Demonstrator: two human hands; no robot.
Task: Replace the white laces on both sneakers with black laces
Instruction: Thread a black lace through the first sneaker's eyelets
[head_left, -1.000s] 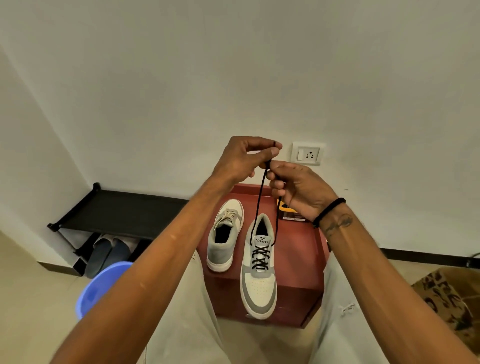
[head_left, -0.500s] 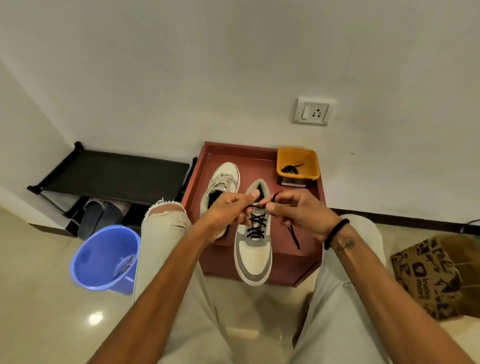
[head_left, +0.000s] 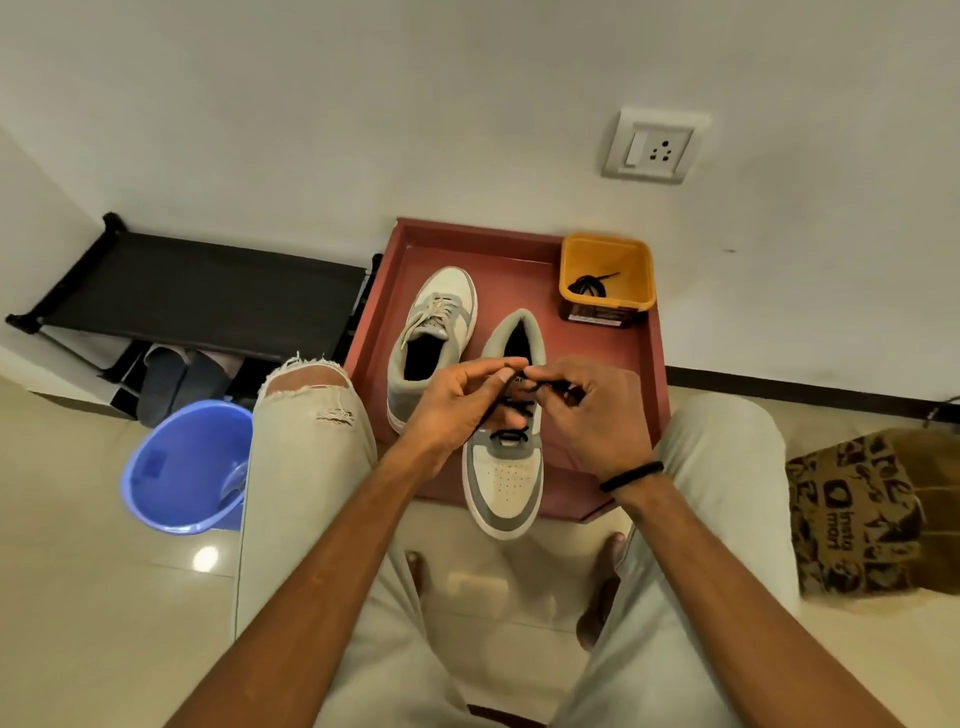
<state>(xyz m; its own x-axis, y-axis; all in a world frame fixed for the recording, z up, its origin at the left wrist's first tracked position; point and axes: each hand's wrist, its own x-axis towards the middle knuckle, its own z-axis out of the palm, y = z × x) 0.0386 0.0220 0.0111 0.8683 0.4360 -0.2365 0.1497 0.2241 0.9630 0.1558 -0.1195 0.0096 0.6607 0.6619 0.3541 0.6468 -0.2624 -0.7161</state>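
Observation:
Two grey-and-white sneakers stand on a low red table (head_left: 602, 358). The nearer sneaker (head_left: 505, 483) points its toe at me and carries a black lace (head_left: 511, 434) through its eyelets. My left hand (head_left: 462, 402) and my right hand (head_left: 597, 410) meet over its tongue, each pinching an end of that black lace. The far sneaker (head_left: 436, 332), to the left, points away and has white laces (head_left: 434, 312). A second black lace (head_left: 589, 285) lies coiled in a yellow tub (head_left: 605, 275) at the table's back right corner.
A blue plastic bucket (head_left: 182, 467) stands on the floor by my left knee. Behind it is a black shoe rack (head_left: 197, 291) with shoes under it. A printed cardboard box (head_left: 862, 509) sits at the right. A wall socket (head_left: 657, 146) is above the table.
My hands have come down from up high, where they held the lace ends taut, to the tongue of the nearer sneaker. The view has tilted downward.

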